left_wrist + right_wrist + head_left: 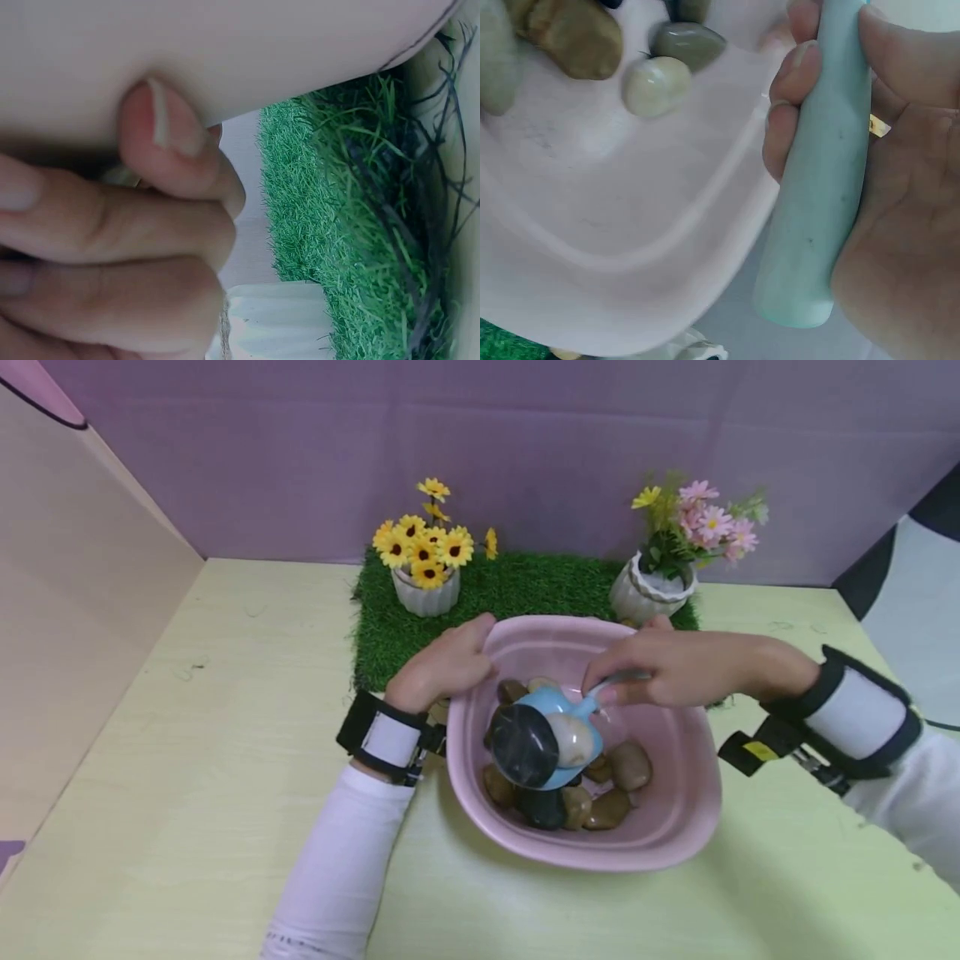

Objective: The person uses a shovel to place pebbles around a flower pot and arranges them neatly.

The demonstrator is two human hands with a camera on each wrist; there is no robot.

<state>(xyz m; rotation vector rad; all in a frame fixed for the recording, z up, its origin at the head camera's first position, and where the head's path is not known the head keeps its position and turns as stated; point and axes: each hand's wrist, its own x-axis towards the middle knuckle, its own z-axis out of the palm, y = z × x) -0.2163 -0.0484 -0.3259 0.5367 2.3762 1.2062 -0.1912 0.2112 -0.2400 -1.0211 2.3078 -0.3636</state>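
Note:
A pink basin (675, 827) holds several smooth stones (607, 808) in brown, grey and black. My right hand (637, 667) grips the handle (814, 165) of a light blue scoop (588, 768), fingers and thumb wrapped round it in the right wrist view. In the scoop's bowl lie a large black stone (525, 745) and a whitish stone (572, 739), held over the other stones. At the basin's left rim, my left hand (450, 664) holds on with curled fingers. In the left wrist view its fingers (120, 217) bend against the basin's pale outer wall (285, 45).
Behind the basin lies a green grass mat (540, 581). A white pot of yellow flowers (427, 593) stands on it at the left, another pot with pink flowers (648, 593) at the right. A purple backdrop (562, 460) rises at the back of the pale table (247, 735).

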